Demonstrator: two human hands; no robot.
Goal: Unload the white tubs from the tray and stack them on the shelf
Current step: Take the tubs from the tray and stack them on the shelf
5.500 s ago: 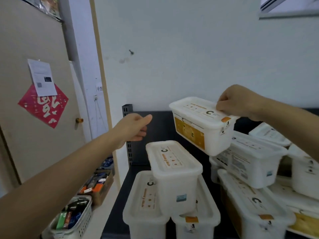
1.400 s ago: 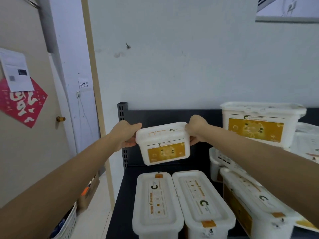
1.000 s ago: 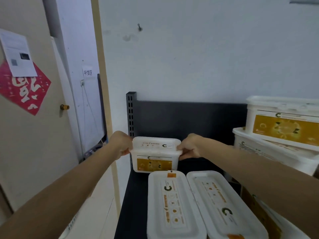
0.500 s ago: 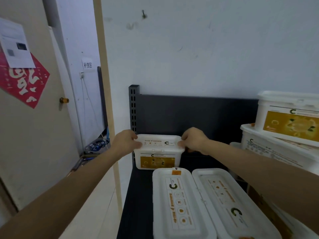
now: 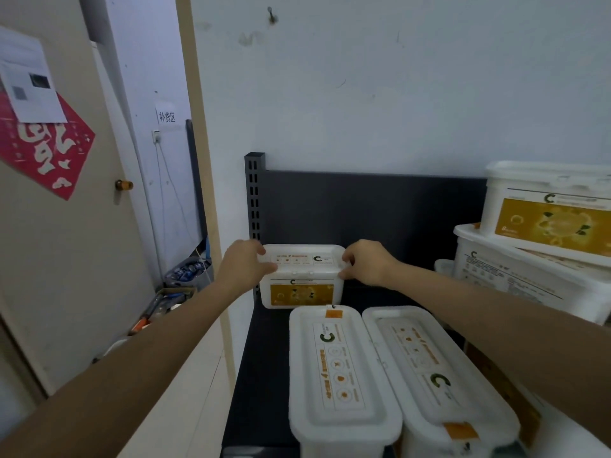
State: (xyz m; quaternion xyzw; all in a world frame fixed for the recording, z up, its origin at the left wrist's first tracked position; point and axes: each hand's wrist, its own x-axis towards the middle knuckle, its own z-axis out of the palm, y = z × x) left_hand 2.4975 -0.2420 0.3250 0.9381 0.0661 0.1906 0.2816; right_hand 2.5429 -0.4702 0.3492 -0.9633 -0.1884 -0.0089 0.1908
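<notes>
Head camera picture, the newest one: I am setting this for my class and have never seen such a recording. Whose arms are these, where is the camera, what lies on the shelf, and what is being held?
There is no machine here. A person wears a camera on the head, looking forward and down, so the two arms are their own. The left hand and the right hand grip the two ends of a small white tub at the back of a dark shelf. In front of it lie two long white tubs, side by side with their lids up. At the right stands a stack of tubs. A door is at the left.
</notes>
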